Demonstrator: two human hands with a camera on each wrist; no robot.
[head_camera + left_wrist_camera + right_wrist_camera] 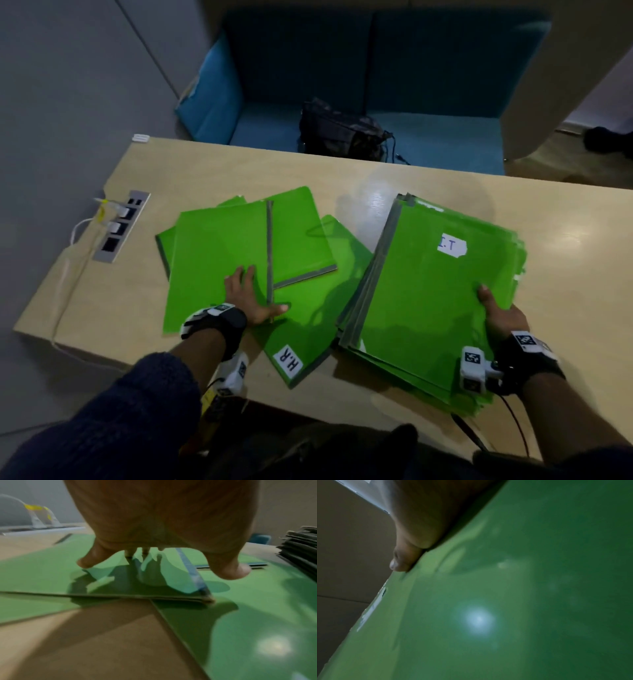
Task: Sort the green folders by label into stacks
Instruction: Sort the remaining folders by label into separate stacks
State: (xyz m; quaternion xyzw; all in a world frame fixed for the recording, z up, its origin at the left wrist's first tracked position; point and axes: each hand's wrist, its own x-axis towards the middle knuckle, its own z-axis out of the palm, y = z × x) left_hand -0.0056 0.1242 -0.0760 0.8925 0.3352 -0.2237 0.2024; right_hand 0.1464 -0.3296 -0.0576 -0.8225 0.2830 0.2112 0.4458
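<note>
Several green folders lie fanned on the wooden table (394, 178). My left hand (251, 298) presses flat, fingers spread, on a blank green folder (215, 260) at the left; in the left wrist view the same left hand (163, 561) hovers on that folder (42, 574). Below it lies a folder with an "H.R" label (288, 362). At the right sits a thick stack of folders (438, 294), its top one labelled "I.T" (452, 245). My right hand (496, 308) grips the stack's near right edge, thumb on top, fingers hidden beneath. The right wrist view shows the thumb (402, 561) on the green cover (505, 601).
A power socket strip (121, 226) with white plugs and a cable sits in the table's left end. Beyond the far edge stands a blue sofa (428, 130) with a dark bag (342, 130) on it. Bare table surface lies behind the folders.
</note>
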